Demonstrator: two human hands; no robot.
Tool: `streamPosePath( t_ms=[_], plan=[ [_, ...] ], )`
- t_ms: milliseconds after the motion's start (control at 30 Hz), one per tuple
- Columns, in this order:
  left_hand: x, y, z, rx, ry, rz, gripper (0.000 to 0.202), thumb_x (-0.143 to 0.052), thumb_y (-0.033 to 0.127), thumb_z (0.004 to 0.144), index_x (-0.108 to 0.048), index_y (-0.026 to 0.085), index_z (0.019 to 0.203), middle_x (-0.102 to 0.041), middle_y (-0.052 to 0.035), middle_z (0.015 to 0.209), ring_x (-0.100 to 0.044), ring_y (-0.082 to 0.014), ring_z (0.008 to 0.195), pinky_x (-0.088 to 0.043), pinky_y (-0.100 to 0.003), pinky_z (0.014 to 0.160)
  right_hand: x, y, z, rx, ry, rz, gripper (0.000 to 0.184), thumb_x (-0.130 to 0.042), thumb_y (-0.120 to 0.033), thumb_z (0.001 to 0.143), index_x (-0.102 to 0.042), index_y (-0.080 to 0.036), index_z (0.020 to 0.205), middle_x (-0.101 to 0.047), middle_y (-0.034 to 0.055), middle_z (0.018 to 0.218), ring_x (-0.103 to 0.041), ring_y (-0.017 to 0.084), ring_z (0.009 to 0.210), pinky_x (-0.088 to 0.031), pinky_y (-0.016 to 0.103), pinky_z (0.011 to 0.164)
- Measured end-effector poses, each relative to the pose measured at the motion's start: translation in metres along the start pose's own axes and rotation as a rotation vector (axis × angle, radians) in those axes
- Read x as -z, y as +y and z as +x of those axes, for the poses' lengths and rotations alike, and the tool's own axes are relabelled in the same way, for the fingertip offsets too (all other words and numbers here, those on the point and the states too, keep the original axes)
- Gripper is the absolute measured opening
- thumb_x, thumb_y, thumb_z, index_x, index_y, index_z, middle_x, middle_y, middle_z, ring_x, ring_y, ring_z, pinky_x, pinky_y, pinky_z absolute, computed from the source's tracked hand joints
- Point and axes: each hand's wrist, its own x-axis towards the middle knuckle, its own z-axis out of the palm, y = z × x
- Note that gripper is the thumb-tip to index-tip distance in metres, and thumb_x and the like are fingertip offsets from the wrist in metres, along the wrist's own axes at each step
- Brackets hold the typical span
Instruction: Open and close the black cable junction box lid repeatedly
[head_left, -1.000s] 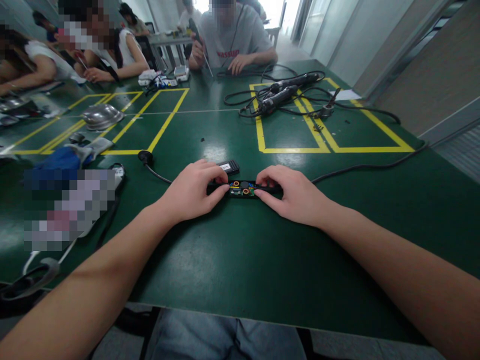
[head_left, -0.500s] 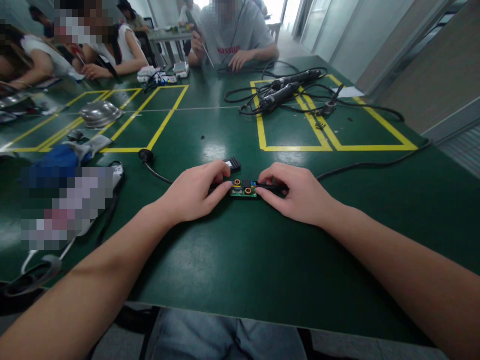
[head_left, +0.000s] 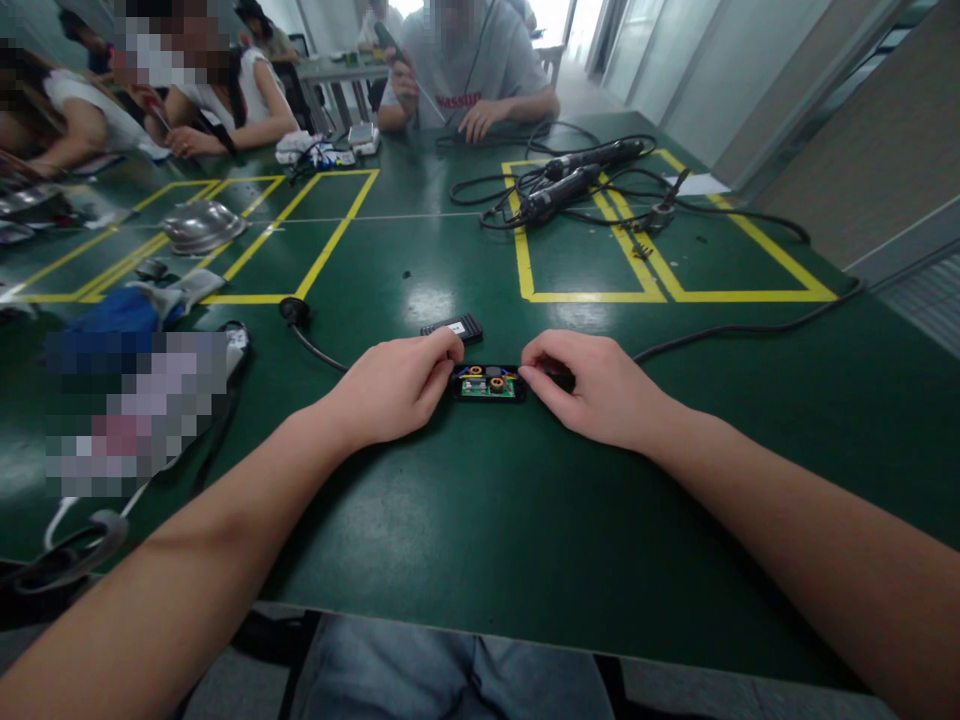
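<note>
An open black case lies flat on the green bench between two grips: the left hand pinches its left end narrowly, the right hand its right end, where a black cable leaves. Inside the case sits a green circuit board with two copper coils. A black lid rests just beyond the left grip. Uneven pressure could tip the board out or strain the cable joint
</note>
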Motion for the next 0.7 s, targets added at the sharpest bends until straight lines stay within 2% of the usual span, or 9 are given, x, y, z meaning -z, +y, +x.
streamPosePath(
  t_ms=[300, 700],
  plan=[
    [0.0031, 0.0002, -0.0011, -0.063, 0.047, -0.06, 0.02, -0.05, 0.026, 0.105, -0.068, 0.021, 0.1, -0.072, -0.003, 0.084, -0.062, -0.0187, 0.068, -0.044, -0.032, 0.067, 0.0019, -0.0005, -0.0003, 0.034, -0.013, 0.005, 0.012, -0.062, -0.026, 0.103, -0.066, -0.025, 0.092, -0.074, 0.0032, 0.086, -0.064, 0.021, 0.074, -0.048, 0.035, 0.073],
    [0.0046, 0.0012, 0.0, -0.063, 0.057, -0.038, 0.02, -0.054, 0.028, 0.105, -0.072, 0.02, 0.101, -0.075, -0.0037, 0.084, -0.064, -0.0185, 0.07, -0.045, -0.031, 0.068, 0.0003, 0.0007, -0.0002, 0.024, -0.004, 0.017, 0.011, -0.065, -0.027, 0.101, -0.066, -0.025, 0.09, -0.073, 0.0045, 0.085, -0.066, 0.024, 0.078, -0.05, 0.038, 0.075]
  ],
)
